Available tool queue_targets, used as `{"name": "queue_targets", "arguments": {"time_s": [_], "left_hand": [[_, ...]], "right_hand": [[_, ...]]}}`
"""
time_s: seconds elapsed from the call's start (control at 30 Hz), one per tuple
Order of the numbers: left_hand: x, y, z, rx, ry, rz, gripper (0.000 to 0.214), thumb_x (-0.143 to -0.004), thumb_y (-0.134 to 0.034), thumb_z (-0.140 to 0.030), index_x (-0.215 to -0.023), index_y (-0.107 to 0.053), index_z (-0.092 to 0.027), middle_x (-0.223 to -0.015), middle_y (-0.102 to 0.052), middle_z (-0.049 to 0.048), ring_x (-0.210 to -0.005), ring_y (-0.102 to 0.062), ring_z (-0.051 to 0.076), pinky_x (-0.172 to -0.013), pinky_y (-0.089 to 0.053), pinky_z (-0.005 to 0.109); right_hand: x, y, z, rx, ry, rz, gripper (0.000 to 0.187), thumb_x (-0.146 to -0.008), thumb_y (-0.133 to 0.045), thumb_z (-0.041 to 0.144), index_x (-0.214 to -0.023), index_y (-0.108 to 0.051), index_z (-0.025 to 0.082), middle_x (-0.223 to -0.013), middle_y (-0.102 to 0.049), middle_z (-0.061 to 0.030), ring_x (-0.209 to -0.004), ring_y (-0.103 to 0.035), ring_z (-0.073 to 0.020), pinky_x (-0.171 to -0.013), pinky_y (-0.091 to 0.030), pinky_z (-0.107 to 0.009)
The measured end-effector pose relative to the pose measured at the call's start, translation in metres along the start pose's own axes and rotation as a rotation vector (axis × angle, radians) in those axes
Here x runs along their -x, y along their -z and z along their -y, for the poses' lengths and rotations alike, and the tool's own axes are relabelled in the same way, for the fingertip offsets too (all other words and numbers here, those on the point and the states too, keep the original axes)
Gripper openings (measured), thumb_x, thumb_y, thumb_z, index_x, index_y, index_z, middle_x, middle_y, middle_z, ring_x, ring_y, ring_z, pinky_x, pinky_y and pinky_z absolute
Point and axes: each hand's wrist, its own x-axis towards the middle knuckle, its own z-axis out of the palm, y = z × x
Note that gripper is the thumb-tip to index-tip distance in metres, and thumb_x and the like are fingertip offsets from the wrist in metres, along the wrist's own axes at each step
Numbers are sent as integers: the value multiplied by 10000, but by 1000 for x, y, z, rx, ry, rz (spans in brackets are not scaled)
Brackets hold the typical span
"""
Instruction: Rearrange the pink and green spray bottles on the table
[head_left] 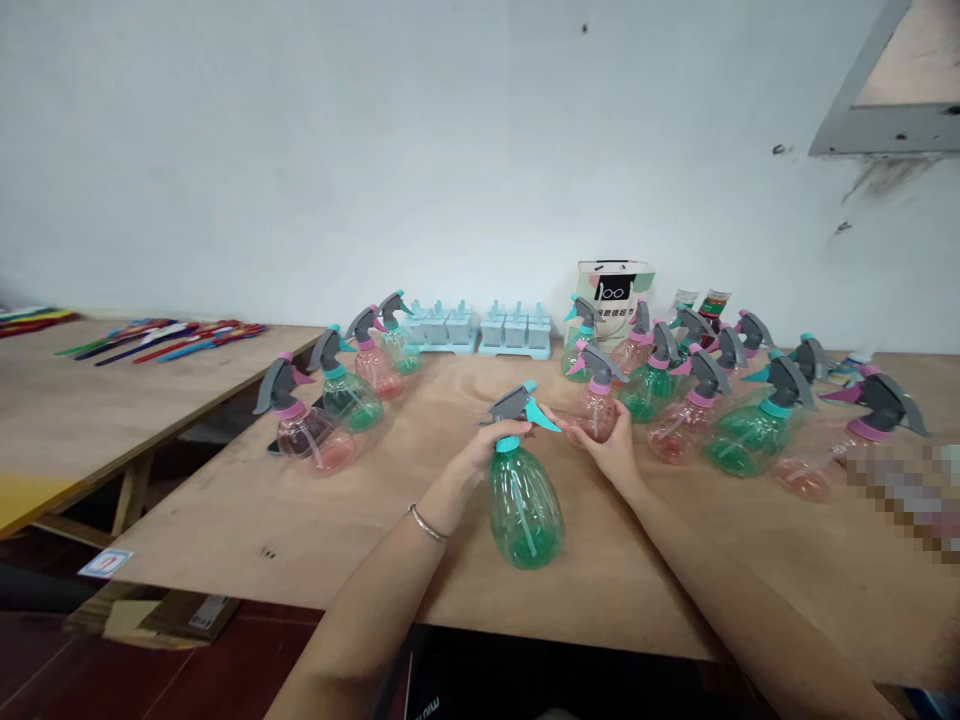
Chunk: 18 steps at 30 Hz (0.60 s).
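My left hand (489, 445) is closed around the neck of a spray bottle (526, 515) with a ribbed, see-through green body. The bottle has a grey head, a turquoise collar and a turquoise trigger (541, 415), and a straw shows inside it. My right hand (611, 450) is just to the right, its fingers stretched towards the trigger and its thumb apart. Whether its fingertips touch the trigger I cannot tell. A pink spray bottle (596, 408) shows directly behind that hand, its lower part hidden.
More pink and green spray bottles stand in a left group (352, 395) and a right group (750, 435). Light-blue ice-pop moulds (514, 335) and a paper bag (619, 290) are by the wall. Coloured strips (187, 335) lie on the left table (97, 400). The wooden table's (247, 530) front edge is near me.
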Motion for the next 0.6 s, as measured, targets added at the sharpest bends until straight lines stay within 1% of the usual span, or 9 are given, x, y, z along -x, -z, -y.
{"name": "queue_targets", "arguments": {"time_s": [0.07,0.17,0.23,0.27,0.43,0.53,0.6], "left_hand": [[0,0,1,-10,20,2,235,-590,-672,-364,-737,-685,-181,-830,-742,84,-1002,-683,302,-885,-472,390],[-1,0,4,-13,2,-101,174,-594,-643,-357,-640,-633,-190,-704,-697,61,-895,-688,271,-814,-469,357],[-2,0,4,-6,-17,-156,160,-592,-630,-351,-618,-620,-194,-661,-675,50,-861,-687,263,-784,-467,347],[-2,0,3,0,-20,-158,160,-588,-631,-349,-627,-626,-194,-666,-678,50,-872,-688,264,-794,-468,347],[-1,-4,0,-27,-1,-98,224,-589,-652,-359,-733,-672,-189,-804,-734,68,-1022,-678,276,-936,-458,373],[0,-4,1,-33,5,-145,203,-592,-632,-375,-687,-646,-196,-751,-720,60,-961,-692,275,-870,-484,369],[1,-2,2,-37,8,-148,172,-591,-617,-358,-644,-632,-195,-699,-703,56,-896,-702,270,-806,-495,357]], "right_hand": [[1,3,2,-12,-10,9,1006,-609,-762,721,-1357,-399,154,-1340,-503,-197,-1269,-511,-353,-1092,-415,-531],[0,4,5,-12,-16,1,994,-604,-767,713,-1344,-414,150,-1323,-513,-195,-1255,-517,-358,-1091,-414,-543],[-1,3,6,-12,-21,-4,990,-597,-774,706,-1337,-423,150,-1313,-521,-193,-1246,-522,-361,-1089,-416,-548],[-1,3,6,-15,-24,0,992,-593,-778,702,-1336,-424,146,-1312,-522,-196,-1244,-525,-362,-1089,-418,-546],[-1,3,6,-34,-44,23,1006,-587,-787,686,-1344,-414,138,-1344,-503,-207,-1257,-525,-363,-1094,-418,-540],[-1,4,7,-24,-49,18,1014,-586,-792,682,-1348,-410,133,-1347,-500,-211,-1267,-518,-365,-1104,-408,-537],[-1,4,7,-17,-45,17,1001,-592,-789,682,-1346,-412,143,-1346,-504,-204,-1272,-515,-363,-1109,-403,-537]]}}
